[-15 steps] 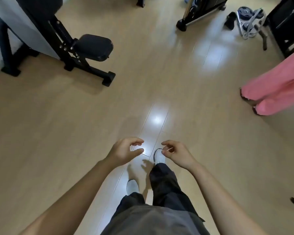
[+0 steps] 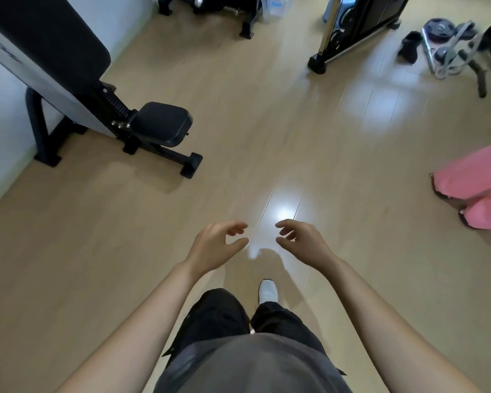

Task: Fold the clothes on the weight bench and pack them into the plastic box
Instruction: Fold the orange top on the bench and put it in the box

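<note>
My left hand (image 2: 214, 245) and my right hand (image 2: 302, 239) hang side by side over the bare wooden floor, fingers curled apart and holding nothing. A black weight bench (image 2: 159, 124) with a tilted backrest stands at the upper left, well ahead of my left hand; no clothes lie on its visible seat. A clear plastic box (image 2: 275, 7) shows partly at the top edge, far from both hands. Its contents are hidden.
Another person's pink trouser legs (image 2: 471, 188) stand at the right edge. A black exercise machine (image 2: 352, 29) and loose weight plates with metal bars (image 2: 442, 38) sit at the top right. More black equipment (image 2: 210, 7) stands at the top centre. My own legs and white shoe (image 2: 268, 290) are below.
The view has lifted and moved forward, so the bench and far equipment show more fully. My hands have drifted slightly apart and opened a little.
</note>
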`<act>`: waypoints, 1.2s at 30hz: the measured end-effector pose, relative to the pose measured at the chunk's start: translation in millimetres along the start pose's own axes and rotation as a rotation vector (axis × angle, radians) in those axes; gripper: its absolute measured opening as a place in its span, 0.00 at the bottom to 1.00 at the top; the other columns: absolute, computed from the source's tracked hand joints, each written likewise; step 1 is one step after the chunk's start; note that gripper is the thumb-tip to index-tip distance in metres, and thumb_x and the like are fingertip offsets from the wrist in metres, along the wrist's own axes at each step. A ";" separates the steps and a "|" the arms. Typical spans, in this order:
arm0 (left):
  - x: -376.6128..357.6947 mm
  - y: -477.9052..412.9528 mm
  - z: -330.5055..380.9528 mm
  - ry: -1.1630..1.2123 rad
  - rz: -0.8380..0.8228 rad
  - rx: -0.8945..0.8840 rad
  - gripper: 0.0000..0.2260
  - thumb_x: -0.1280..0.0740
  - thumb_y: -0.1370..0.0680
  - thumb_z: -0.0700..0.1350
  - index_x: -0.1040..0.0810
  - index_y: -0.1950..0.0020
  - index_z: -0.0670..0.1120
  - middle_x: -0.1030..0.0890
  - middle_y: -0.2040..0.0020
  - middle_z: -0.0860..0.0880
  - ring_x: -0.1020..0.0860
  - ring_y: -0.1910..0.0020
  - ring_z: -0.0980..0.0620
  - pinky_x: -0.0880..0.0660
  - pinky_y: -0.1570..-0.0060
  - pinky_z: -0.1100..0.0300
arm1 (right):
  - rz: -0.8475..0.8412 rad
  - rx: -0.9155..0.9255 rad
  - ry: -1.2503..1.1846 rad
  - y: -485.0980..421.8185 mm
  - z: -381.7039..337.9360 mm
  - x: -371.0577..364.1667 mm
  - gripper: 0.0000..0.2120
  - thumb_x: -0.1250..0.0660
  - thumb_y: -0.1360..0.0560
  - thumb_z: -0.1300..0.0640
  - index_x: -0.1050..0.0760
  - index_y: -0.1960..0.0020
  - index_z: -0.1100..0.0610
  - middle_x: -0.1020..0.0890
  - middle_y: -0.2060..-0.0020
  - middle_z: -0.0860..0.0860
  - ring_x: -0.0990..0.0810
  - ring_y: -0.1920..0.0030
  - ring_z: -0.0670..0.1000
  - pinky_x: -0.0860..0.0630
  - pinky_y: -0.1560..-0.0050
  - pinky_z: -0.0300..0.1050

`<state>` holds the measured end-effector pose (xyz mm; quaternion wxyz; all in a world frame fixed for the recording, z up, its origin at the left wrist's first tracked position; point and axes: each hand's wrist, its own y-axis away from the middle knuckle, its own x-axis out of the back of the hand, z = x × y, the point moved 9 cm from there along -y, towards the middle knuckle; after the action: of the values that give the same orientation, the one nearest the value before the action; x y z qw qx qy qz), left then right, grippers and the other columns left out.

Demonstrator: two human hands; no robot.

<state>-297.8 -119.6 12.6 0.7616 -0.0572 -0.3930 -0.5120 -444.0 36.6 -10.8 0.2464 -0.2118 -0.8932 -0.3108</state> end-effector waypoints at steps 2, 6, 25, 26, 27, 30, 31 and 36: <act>9.3 -23.0 2.5 0.024 0.005 0.022 0.15 0.29 0.25 0.54 0.20 0.38 0.56 0.17 0.49 0.63 0.21 0.48 0.63 0.23 0.44 0.56 | 0.012 0.010 0.016 -24.3 -8.5 20.5 0.16 0.31 0.24 0.52 0.23 0.37 0.49 0.19 0.51 0.45 0.20 0.53 0.46 0.26 0.48 0.41; 29.7 -81.4 2.0 0.043 0.011 0.074 0.15 0.30 0.24 0.55 0.19 0.38 0.57 0.17 0.48 0.63 0.21 0.48 0.64 0.23 0.43 0.57 | 0.021 0.012 0.005 -77.3 -24.7 51.9 0.16 0.31 0.24 0.51 0.23 0.37 0.50 0.18 0.50 0.45 0.20 0.53 0.46 0.26 0.48 0.41; 178.0 -447.1 15.9 -0.020 -0.069 0.046 0.15 0.31 0.25 0.57 0.19 0.39 0.59 0.17 0.48 0.63 0.21 0.47 0.63 0.23 0.43 0.54 | 0.098 -0.091 -0.005 -395.5 -103.9 220.9 0.14 0.30 0.25 0.53 0.22 0.39 0.48 0.20 0.53 0.43 0.21 0.56 0.40 0.26 0.50 0.41; 182.8 -464.7 22.0 -0.031 -0.080 0.040 0.15 0.31 0.24 0.57 0.19 0.38 0.58 0.17 0.47 0.63 0.21 0.47 0.63 0.23 0.43 0.54 | 0.094 -0.094 -0.011 -411.6 -105.4 227.3 0.14 0.30 0.25 0.52 0.22 0.39 0.47 0.19 0.53 0.43 0.21 0.56 0.40 0.26 0.50 0.41; 185.8 -482.6 26.8 -0.043 -0.098 0.036 0.16 0.31 0.24 0.57 0.20 0.37 0.58 0.17 0.46 0.62 0.21 0.46 0.62 0.23 0.42 0.54 | 0.089 -0.096 -0.014 -428.5 -106.5 233.6 0.14 0.30 0.25 0.52 0.22 0.40 0.47 0.19 0.53 0.43 0.21 0.56 0.41 0.26 0.49 0.42; 193.0 -538.8 38.7 -0.092 -0.152 0.035 0.16 0.32 0.23 0.57 0.21 0.36 0.57 0.18 0.44 0.61 0.22 0.45 0.61 0.24 0.42 0.54 | 0.067 -0.098 -0.028 -480.9 -106.0 253.7 0.15 0.31 0.25 0.52 0.23 0.39 0.47 0.19 0.52 0.44 0.20 0.54 0.44 0.25 0.48 0.43; 196.3 -558.5 42.1 -0.110 -0.157 0.041 0.16 0.32 0.23 0.57 0.21 0.35 0.57 0.18 0.44 0.61 0.22 0.45 0.61 0.24 0.43 0.54 | 0.055 -0.095 -0.028 -499.0 -105.4 261.7 0.15 0.31 0.25 0.52 0.23 0.38 0.47 0.19 0.51 0.44 0.20 0.53 0.45 0.25 0.47 0.43; 222.6 -649.8 70.5 -0.138 -0.132 0.070 0.16 0.31 0.23 0.57 0.21 0.35 0.57 0.18 0.45 0.61 0.22 0.45 0.61 0.23 0.43 0.55 | -0.006 -0.068 0.025 -584.4 -109.3 311.0 0.17 0.32 0.24 0.51 0.24 0.36 0.49 0.19 0.49 0.46 0.20 0.50 0.48 0.25 0.45 0.43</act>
<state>-834.7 -553.6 2.2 0.6989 -0.0397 -0.4651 -0.5419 -966.3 -384.5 -21.5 0.2492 -0.2136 -0.8796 -0.3444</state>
